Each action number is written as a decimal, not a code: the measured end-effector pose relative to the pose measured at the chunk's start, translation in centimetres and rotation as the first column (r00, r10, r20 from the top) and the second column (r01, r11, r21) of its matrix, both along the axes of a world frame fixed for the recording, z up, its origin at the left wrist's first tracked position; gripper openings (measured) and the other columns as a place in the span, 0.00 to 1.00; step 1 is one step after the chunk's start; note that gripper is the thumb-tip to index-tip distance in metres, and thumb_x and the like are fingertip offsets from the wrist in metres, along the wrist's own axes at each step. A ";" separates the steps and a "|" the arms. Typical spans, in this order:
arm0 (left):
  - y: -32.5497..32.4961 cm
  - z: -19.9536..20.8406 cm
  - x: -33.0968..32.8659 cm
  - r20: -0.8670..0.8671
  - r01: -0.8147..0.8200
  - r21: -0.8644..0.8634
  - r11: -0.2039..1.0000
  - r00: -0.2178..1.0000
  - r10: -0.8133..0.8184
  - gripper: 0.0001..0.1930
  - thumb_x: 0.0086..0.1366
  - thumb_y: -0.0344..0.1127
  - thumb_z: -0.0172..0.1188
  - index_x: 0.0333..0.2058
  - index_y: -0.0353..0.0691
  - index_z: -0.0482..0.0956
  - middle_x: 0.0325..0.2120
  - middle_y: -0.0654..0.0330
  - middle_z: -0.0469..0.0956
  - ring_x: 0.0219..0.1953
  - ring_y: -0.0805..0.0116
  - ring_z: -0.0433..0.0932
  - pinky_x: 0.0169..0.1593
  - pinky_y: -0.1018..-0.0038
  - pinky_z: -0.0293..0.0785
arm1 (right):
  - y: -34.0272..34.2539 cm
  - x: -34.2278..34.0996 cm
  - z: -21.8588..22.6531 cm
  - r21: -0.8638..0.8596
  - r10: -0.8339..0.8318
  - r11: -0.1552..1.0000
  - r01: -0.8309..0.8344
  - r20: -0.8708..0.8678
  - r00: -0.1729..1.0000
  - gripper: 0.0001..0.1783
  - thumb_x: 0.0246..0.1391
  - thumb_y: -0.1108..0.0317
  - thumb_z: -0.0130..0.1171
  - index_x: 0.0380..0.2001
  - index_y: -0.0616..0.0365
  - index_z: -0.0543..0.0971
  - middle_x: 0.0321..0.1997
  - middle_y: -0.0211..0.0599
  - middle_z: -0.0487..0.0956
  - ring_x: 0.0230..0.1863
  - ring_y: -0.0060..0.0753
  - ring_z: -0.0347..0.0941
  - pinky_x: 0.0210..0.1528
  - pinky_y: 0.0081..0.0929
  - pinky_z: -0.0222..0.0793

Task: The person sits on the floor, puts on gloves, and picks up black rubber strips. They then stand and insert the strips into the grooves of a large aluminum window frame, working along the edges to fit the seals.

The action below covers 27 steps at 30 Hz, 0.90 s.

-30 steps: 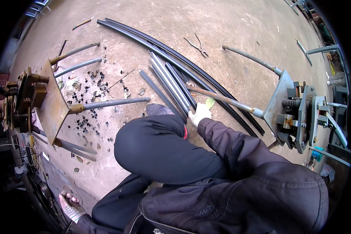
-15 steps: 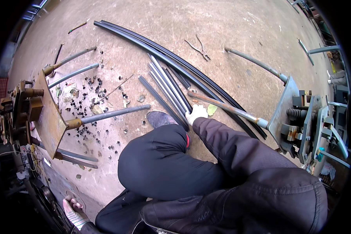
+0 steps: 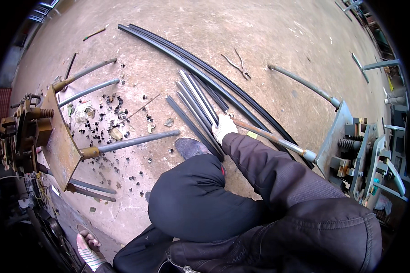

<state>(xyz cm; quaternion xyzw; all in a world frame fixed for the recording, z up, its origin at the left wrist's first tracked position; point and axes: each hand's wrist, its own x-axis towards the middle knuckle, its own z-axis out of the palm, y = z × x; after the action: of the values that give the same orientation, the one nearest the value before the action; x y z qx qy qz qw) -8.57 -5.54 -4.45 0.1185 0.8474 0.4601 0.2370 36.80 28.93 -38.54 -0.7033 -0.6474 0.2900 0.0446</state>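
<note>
My right hand, in a pale work glove, is closed around the near part of a bundle of metal strips lying on the floor. Its fingertips are partly hidden. A separate dark strip lies just left of the bundle, beside my shoe. At the lower left my left hand, in a striped glove with bare fingertips, is held low with its fingers curled. Whatever may be in it cannot be made out. Beyond the bundle several long black strips stretch diagonally across the floor.
A rusty plate frame with protruding rods stands left, a grey one right; one right rod reaches close to my right hand. Small black pieces litter the left floor. Long-handled pliers lie at the back.
My right hand has shifted slightly up and left, still on the strips, and the bundle's strips sit a little differently. The whole view has moved slightly. My left hand stays curled at the lower left.
</note>
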 end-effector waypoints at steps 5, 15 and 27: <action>0.1 0.2 0.3 0.060 0.025 -0.021 0.999 0.998 -0.024 0.21 0.72 0.52 0.54 0.44 0.36 0.77 0.25 0.64 0.76 0.21 0.80 0.73 0.23 0.83 0.70 | 3.7 -0.6 -1.9 0.237 -0.004 0.971 -0.012 0.065 0.998 0.17 0.57 0.63 0.58 0.47 0.58 0.72 0.48 0.53 0.73 0.49 0.55 0.75 0.53 0.46 0.72; -0.4 -0.1 0.2 0.058 0.016 -0.040 0.999 0.998 -0.014 0.20 0.73 0.51 0.53 0.43 0.36 0.77 0.24 0.63 0.77 0.20 0.78 0.74 0.21 0.80 0.70 | 8.8 -0.9 0.5 -0.029 0.132 0.991 -0.129 0.342 0.930 0.13 0.60 0.60 0.57 0.46 0.53 0.76 0.47 0.43 0.78 0.50 0.44 0.78 0.51 0.40 0.74; 0.2 -0.3 0.4 0.053 -0.005 -0.068 0.998 0.999 0.008 0.19 0.74 0.49 0.51 0.41 0.36 0.76 0.23 0.62 0.76 0.19 0.78 0.73 0.22 0.82 0.69 | 10.9 0.2 -1.0 -0.156 0.183 0.978 -0.139 0.316 0.931 0.22 0.51 0.60 0.67 0.48 0.55 0.77 0.52 0.50 0.78 0.54 0.51 0.77 0.55 0.41 0.74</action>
<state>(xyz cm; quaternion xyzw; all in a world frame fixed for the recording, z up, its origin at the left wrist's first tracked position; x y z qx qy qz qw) -8.18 -5.36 -4.74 0.0954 0.8563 0.4349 0.2618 37.00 39.79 -39.58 -0.6878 -0.6808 0.2132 -0.1341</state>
